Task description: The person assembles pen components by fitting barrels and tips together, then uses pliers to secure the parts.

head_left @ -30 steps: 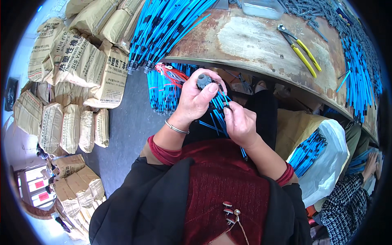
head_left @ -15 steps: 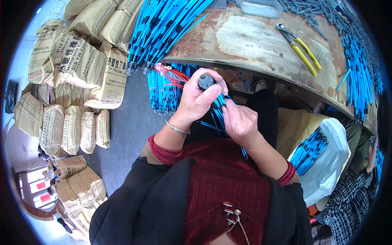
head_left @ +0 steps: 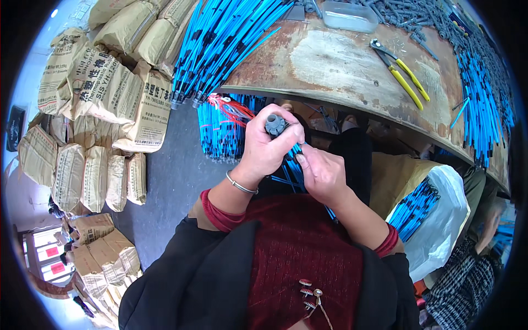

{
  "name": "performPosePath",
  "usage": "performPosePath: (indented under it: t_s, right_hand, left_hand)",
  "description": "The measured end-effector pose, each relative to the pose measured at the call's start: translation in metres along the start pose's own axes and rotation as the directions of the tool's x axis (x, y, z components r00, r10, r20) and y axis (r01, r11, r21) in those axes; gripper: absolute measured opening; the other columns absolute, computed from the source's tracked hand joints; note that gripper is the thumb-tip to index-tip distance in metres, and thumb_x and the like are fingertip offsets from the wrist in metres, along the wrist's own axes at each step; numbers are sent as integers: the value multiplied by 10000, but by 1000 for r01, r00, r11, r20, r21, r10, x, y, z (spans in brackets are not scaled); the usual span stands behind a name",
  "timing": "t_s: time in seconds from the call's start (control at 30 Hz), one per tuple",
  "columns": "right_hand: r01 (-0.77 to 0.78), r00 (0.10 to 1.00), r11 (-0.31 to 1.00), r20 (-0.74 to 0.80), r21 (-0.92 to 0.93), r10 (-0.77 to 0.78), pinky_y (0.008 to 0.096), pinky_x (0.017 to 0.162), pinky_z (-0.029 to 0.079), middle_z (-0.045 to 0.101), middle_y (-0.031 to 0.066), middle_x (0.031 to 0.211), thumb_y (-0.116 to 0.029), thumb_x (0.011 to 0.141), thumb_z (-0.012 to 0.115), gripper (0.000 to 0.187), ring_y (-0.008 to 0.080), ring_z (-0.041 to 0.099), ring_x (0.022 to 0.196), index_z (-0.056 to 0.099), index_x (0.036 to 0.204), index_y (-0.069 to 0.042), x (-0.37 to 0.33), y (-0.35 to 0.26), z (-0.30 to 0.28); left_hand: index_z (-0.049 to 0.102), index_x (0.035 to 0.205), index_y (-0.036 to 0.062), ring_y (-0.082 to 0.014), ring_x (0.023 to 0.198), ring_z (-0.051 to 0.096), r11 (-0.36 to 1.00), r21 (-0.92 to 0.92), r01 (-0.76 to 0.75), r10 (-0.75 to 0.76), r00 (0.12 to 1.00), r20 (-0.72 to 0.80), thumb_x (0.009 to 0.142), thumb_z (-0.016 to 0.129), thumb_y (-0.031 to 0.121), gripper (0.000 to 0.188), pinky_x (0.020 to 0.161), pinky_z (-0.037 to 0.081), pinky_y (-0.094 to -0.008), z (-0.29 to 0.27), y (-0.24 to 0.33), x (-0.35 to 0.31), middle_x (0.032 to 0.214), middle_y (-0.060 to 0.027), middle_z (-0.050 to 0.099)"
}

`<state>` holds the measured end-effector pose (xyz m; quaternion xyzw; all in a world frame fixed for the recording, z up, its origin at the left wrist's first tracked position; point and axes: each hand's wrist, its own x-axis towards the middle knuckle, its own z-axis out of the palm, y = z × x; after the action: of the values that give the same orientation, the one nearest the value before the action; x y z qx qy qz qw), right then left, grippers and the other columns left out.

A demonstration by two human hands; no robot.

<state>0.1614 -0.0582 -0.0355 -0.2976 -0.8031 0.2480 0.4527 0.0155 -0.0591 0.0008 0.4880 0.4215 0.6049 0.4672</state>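
My left hand (head_left: 263,144) is closed around the top of a bundle of thin blue tubes (head_left: 293,168), held over my lap. A grey ribbed plastic fitting (head_left: 275,125) sticks up between its thumb and fingers. Just below, my right hand (head_left: 325,171) pinches at the bundle with thumb and fingertips, partly hiding it. Black sleeves or bands show on the tubes. Some tube ends slant down past both wrists toward my red top.
Yellow-handled pliers (head_left: 401,77) and a clear plastic tray (head_left: 350,16) lie on the worn wooden table (head_left: 324,55). Blue tube bundles (head_left: 220,49) overhang its left end. Paper sacks (head_left: 104,88) are stacked left. A white sack (head_left: 443,220) of tubes stands right, near another person's arm (head_left: 488,228).
Both my hands have come slightly closer to my body, still on the bundle. My left fingers have curled in further around the fitting. At the right, the other person's arm has shifted.
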Motion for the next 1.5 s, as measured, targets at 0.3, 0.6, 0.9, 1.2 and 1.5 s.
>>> performPosePath:
  t_s: [0.3,0.6,0.9,1.2,1.5]
  right_hand:
    - [-15,994,994,106,109,4,356,584,485,599,104,721,-83,758,622,186,271,593,652,595,936,-38,11,5,-14]
    - [-179,984,961,28,213,177,362,651,483,605,102,760,-79,735,649,143,288,591,693,620,870,-42,0,14,-1]
    - [-64,993,985,88,-161,79,347,617,486,618,110,823,-88,684,696,210,269,598,695,619,866,-16,6,0,-32]
    - [618,737,758,490,-210,-465,318,643,490,583,73,902,-240,793,561,279,202,569,730,572,1029,-91,115,-117,-152]
    - [647,735,741,114,179,-669,437,904,410,504,227,1099,-120,860,401,329,356,488,1016,498,1090,93,84,-108,-141]
  left_hand:
    - [490,873,10,-119,682,571,999,-53,-3,6,999,39,829,551,14,75,636,479,-264,-11,1,3,753,-89,607]
    - [452,857,34,-178,690,576,997,-71,37,-28,993,119,837,553,68,109,669,482,-326,-3,12,2,742,-134,595]
    - [453,817,33,-180,648,580,990,-40,138,-121,951,285,828,546,46,95,628,484,-308,3,21,20,707,-117,584]
    - [485,768,16,-133,581,544,989,147,-28,-13,963,269,789,552,28,71,561,461,-267,5,2,27,670,-76,575]
    - [476,786,16,-116,587,546,984,-85,157,-127,951,282,807,573,67,112,546,449,-247,32,-1,41,658,-66,574]
